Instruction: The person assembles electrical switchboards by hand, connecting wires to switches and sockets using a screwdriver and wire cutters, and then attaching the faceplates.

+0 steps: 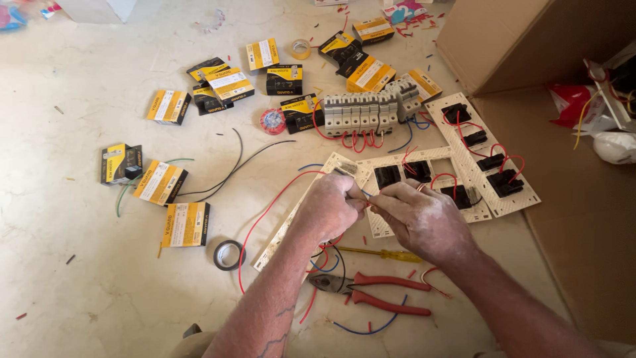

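Note:
My left hand [332, 207] is closed in a fist over a red wire [265, 215] that loops down across the floor. My right hand [419, 219] meets it from the right, fingertips pinching the same wire end between the two hands. Both hands hover over a cream switch-plate frame [371, 162] fitted with black switch modules [387, 176] and red jumper wires. Red-handled pliers [371, 292] and a yellow-handled screwdriver [381, 253] lie just below my hands.
A row of white circuit breakers [361, 111] sits beyond the frame. Several yellow-and-black small boxes [185, 224] are scattered on the marble floor, with tape rolls [228, 254], loose black, green and blue wires, and a large cardboard box [550, 40] at right.

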